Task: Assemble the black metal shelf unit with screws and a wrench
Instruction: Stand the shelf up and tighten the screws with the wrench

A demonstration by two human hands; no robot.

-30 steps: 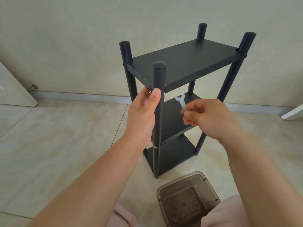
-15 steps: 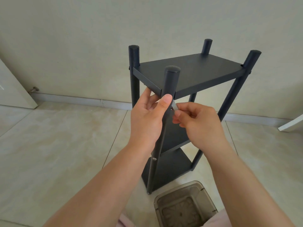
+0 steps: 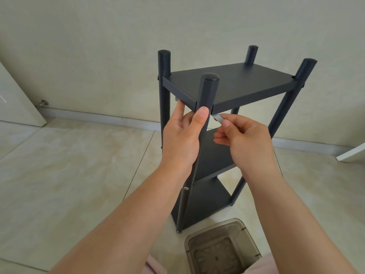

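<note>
The black metal shelf unit stands upright on the floor with three shelves and round posts at its corners. My left hand grips the nearest post just under the top shelf, thumb pressed on the post's front. My right hand pinches a small flat silvery wrench, whose far end reaches behind the near post under the top shelf's corner. That end of the wrench is hidden by the post. A silver screw head shows lower on the same post.
A translucent brown plastic bin sits on the tiled floor just in front of the shelf's base, by my knees. A white door with a floor stop is at the left. A white edge lies at right.
My right hand brought the wrench from open air beside the shelf up to the near post's top corner. The view dropped, so the shelf sits lower in frame. My left hand kept its grip.
</note>
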